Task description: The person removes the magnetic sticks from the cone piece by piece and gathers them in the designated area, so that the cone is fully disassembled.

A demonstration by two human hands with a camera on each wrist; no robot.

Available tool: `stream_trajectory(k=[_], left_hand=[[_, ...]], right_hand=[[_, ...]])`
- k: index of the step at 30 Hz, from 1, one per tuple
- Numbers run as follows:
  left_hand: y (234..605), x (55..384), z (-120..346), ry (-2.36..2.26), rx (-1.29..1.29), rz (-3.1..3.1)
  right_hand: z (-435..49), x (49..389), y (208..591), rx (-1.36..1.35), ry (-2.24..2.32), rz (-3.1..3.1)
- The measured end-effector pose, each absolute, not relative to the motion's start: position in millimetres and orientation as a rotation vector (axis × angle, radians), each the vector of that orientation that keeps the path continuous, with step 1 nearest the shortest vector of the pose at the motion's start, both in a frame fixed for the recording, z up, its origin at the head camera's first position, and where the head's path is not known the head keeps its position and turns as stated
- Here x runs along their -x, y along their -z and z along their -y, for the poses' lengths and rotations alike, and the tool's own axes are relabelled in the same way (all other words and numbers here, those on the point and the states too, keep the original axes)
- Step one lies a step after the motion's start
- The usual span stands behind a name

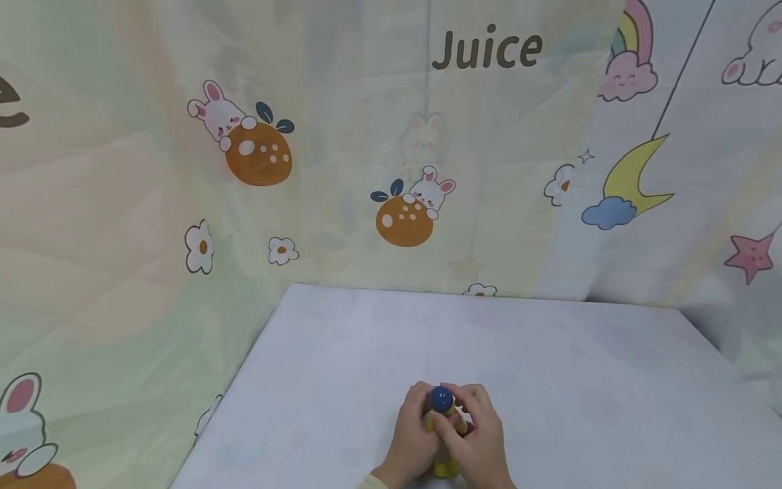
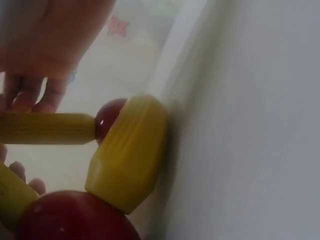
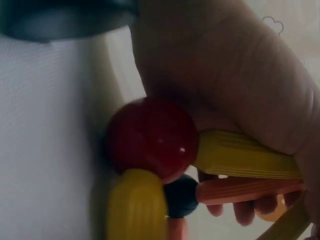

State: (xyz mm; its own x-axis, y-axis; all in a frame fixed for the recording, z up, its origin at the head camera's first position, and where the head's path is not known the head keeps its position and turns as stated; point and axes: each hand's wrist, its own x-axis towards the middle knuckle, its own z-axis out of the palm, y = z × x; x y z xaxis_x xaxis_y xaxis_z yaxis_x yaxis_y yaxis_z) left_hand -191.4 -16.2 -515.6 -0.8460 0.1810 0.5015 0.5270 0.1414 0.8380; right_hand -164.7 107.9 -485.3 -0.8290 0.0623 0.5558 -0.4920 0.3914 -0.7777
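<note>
Near the front of the white table, a ball-and-stick building toy stands between both hands, its blue ball (image 1: 441, 399) on top. My left hand (image 1: 411, 441) grips it from the left. From the right, my right hand (image 1: 484, 435) holds it, with the thumb across its front. In the left wrist view, yellow sticks (image 2: 131, 155) join red balls (image 2: 75, 220) low by the tabletop. The right wrist view has a large red ball (image 3: 152, 140), a dark blue ball (image 3: 181, 196) and an orange-red stick (image 3: 250, 191) close to a palm. Fingers hide much of the middle.
The white tabletop (image 1: 342, 353) stretches behind and to both sides of the hands. A printed cloth (image 1: 330, 136) with rabbits and oranges hangs behind and to the left. In the right wrist view, a blurred dark blue-green object (image 3: 70, 20) fills the upper left corner.
</note>
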Motion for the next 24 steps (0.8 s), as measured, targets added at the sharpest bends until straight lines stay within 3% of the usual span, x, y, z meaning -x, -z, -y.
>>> stream_trajectory(k=[6, 10, 16, 24], left_hand=[[513.0, 181.8, 13.3, 1.851, 0.769, 2.090], [509.0, 180.9, 15.9, 1.902, 0.712, 2.122], [506.1, 186.2, 24.4, 2.016, 0.400, 2.219], [513.9, 198.8, 32.4, 2.136, -0.040, 2.173]], right_hand=[[-106.0, 157.3, 475.8, -0.540, -1.389, 2.049], [-106.0, 155.2, 468.7, -0.375, -1.583, 2.102], [-115.0, 166.2, 470.6, -0.092, -1.801, 2.160], [-145.9, 201.5, 496.0, 0.168, -1.517, 2.377]])
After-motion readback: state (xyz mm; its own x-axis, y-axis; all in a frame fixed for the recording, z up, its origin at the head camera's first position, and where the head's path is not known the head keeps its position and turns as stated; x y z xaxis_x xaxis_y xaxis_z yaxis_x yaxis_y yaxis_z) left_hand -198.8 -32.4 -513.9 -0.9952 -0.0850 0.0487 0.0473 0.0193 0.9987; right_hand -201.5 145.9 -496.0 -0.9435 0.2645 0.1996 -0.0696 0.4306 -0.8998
